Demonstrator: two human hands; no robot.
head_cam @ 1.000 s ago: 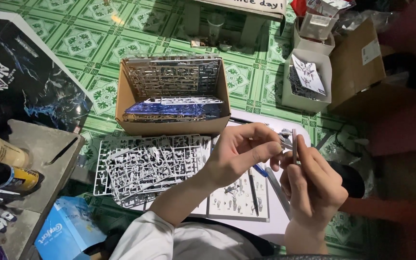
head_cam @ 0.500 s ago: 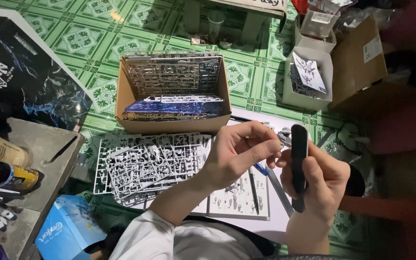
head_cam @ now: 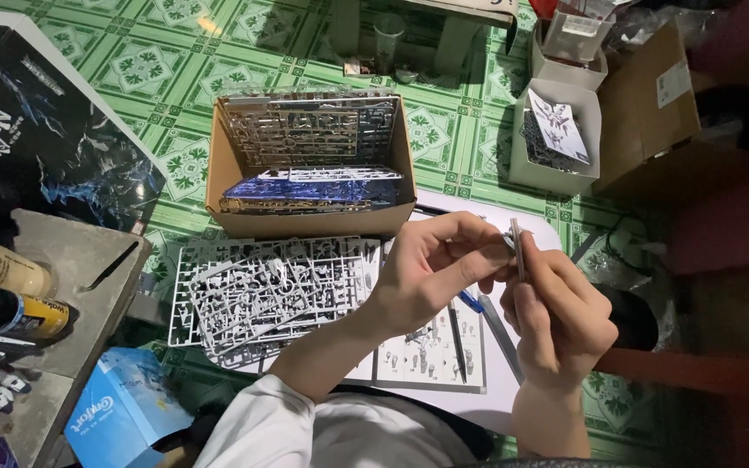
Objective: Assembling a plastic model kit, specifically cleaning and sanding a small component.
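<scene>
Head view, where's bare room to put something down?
Bare green floor tiles lie left of the cardboard box, and the grey stool top is partly free. It is crowded around the grey sprues and under both hands.

Left hand (head_cam: 431, 273) raised, fingers curled, fingertips pinched; right hand (head_cam: 556, 316) beside it, fingers closed, fingertips meeting left's.

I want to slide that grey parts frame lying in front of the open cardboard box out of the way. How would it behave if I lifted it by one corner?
The grey parts frame is a thin open lattice, so it is probably light and would likely flex or sag. Its slender bars look fragile; small pieces might twist or snap off. Several frames seem to overlap there, so they may snag one another.
</scene>
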